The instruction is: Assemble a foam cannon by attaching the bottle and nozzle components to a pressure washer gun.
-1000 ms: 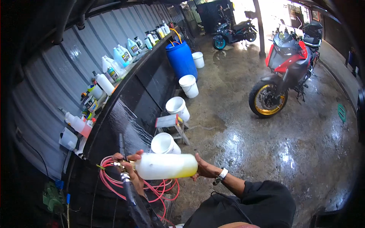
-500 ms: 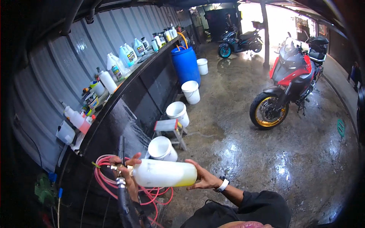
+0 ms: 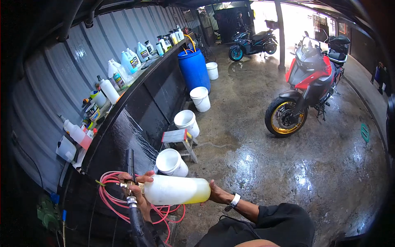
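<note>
A foam cannon bottle (image 3: 177, 190), white and translucent with yellow liquid inside, lies on its side in front of me. My left hand (image 3: 142, 193) is closed around its brass neck, where it meets a black spray gun (image 3: 135, 218) with a dark nozzle pointing away. At the bottle's right end, my right hand (image 3: 218, 192) holds the base; the fingers underneath are mostly hidden. A pink coiled hose (image 3: 109, 193) hangs behind the gun. Whitish streaks run down the black panel (image 3: 135, 142) ahead of the nozzle.
White buckets (image 3: 172, 162) and a small step stool (image 3: 174, 136) line the left wall beside a blue barrel (image 3: 195, 74). Bottles (image 3: 108, 90) crowd a shelf above. A red motorcycle (image 3: 304, 82) stands on the wet floor (image 3: 242, 119) at right; a dark scooter (image 3: 253, 43) is farther back.
The view has shifted slightly, so the surroundings sit a little farther left. My right hand has slid lower around the bottle's base, its fingers now less visible; my left hand keeps its hold.
</note>
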{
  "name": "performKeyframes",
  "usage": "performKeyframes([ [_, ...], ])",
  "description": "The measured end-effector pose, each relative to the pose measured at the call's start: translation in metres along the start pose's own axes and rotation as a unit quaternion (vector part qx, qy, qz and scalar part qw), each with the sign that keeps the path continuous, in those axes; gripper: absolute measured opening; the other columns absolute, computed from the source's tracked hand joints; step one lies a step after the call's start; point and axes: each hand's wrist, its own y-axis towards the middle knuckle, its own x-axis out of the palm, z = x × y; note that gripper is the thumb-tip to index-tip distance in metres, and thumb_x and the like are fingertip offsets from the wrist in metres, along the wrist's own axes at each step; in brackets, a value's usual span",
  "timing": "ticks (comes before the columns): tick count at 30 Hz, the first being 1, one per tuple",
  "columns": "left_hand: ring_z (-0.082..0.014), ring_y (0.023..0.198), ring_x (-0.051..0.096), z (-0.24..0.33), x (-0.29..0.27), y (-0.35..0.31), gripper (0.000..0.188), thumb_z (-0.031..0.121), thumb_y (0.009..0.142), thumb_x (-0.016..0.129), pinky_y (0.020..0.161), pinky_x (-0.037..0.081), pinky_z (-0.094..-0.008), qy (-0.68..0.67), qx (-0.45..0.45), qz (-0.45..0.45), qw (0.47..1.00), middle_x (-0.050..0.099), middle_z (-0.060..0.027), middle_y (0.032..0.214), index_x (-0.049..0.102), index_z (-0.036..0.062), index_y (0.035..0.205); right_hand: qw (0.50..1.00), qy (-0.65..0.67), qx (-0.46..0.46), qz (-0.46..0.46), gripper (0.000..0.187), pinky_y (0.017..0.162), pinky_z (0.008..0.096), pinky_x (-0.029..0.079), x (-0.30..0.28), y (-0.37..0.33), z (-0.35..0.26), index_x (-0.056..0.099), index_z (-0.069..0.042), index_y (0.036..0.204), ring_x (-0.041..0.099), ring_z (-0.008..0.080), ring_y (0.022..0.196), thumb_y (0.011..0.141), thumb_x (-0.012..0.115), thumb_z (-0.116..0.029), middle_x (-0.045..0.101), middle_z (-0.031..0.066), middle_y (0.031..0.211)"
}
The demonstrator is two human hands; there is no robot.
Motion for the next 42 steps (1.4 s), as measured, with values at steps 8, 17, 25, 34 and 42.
performKeyframes([
  [8,-0.0261,0.089,0.06,-0.001,-0.005,0.002,0.052,0.05,0.083,0.056,0.09,0.042,-0.0425,-0.025,0.001,0.022,0.999,0.064,-0.0062,0.079,0.033,0.0151,0.113,0.972,-0.169,-0.162,-0.034,0.096,0.107,0.0412,0.022,0.001,-0.016,-0.025,0.009,-0.01,0.145,0.024,0.023,0.133,0.076,0.071,-0.036,0.021,0.009,0.147],
  [17,-0.0255,0.095,0.06,0.0,-0.007,-0.005,0.047,0.049,0.084,0.053,0.088,0.047,-0.0403,-0.06,-0.027,0.054,0.996,0.064,-0.0072,0.085,0.035,0.0192,0.115,0.965,-0.197,-0.171,0.023,0.098,0.106,0.0405,0.027,-0.011,-0.005,-0.028,0.028,-0.007,0.14,0.031,0.0253,0.131,0.068,0.07,-0.057,0.033,0.0141,0.142],
  [25,-0.0279,0.086,0.061,-0.003,0.0,0.004,0.053,0.052,0.085,0.05,0.083,0.05,-0.0405,0.022,0.042,0.034,0.998,0.062,-0.0087,0.08,0.031,0.012,0.115,0.997,-0.006,0.078,-0.004,0.09,0.085,0.0371,0.038,0.008,0.009,-0.024,0.028,-0.008,0.14,0.045,0.0232,0.105,0.081,0.01,-0.074,0.045,0.012,0.124],
  [34,-0.0259,0.086,0.062,0.022,0.006,0.003,0.05,0.053,0.083,0.052,0.078,0.052,-0.0377,0.057,-0.038,0.032,0.997,0.063,-0.0153,0.089,0.031,0.0168,0.11,0.85,-0.411,-0.293,0.148,0.105,0.107,0.0439,0.024,-0.003,0.001,0.008,0.03,0.001,0.135,0.028,0.0347,0.131,0.058,0.08,-0.052,0.031,0.0206,0.139],
  [42,-0.0314,0.101,0.06,0.011,-0.007,0.005,0.049,0.053,0.081,0.049,0.085,0.051,-0.0454,0.011,-0.019,-0.004,1.0,0.066,-0.0145,0.096,0.032,0.0219,0.114,0.972,0.181,-0.011,-0.15,0.101,0.062,0.0407,0.054,-0.017,0.026,-0.014,0.037,0.004,0.128,0.065,0.0288,0.078,0.074,0.032,-0.081,0.06,0.0202,0.101],
])
